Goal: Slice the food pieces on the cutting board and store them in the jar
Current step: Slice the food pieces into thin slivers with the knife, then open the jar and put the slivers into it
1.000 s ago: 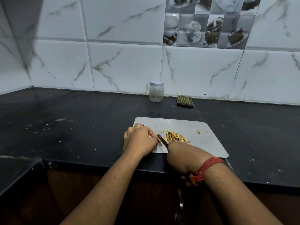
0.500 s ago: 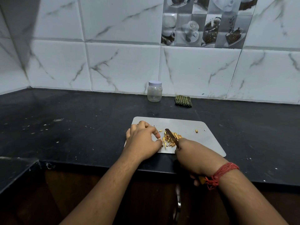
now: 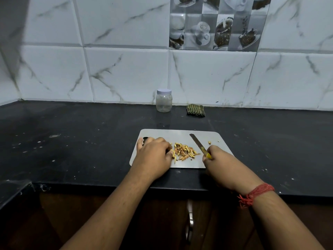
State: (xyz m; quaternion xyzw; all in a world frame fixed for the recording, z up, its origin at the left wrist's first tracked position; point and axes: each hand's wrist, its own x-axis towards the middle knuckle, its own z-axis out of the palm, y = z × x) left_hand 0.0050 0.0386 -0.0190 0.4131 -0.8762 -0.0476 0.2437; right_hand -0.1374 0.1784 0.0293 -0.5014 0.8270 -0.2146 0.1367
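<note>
**Slicing nearly done, jar still to fill**

At the left of the cutting board (image 3: 180, 135), the left hand (image 3: 153, 156) rests knuckles-up, its fingers curled down against the board right at the edge of the food pieces (image 3: 183, 151). Whether the fingertips pinch a piece cannot be told from here. The food lies as a loose heap of thin yellow-brown slivers in the middle of the board, which suggests most of the cutting is finished. A couple of stray bits (image 3: 209, 142) sit apart near the right side.

To the right of the heap, the right hand (image 3: 219, 161) grips the yellow handle of the knife (image 3: 199, 144), fingers wrapped round it. The blade angles up and away, clear of the heap, and is not cutting.

The jar (image 3: 164, 102) stands well behind the board by the wall, lid on and apparently empty, with a folded cloth (image 3: 195, 110) to its right. By my reading, the storing step is not yet begun: the lid must come off and the slivers be gathered and carried over.
</note>
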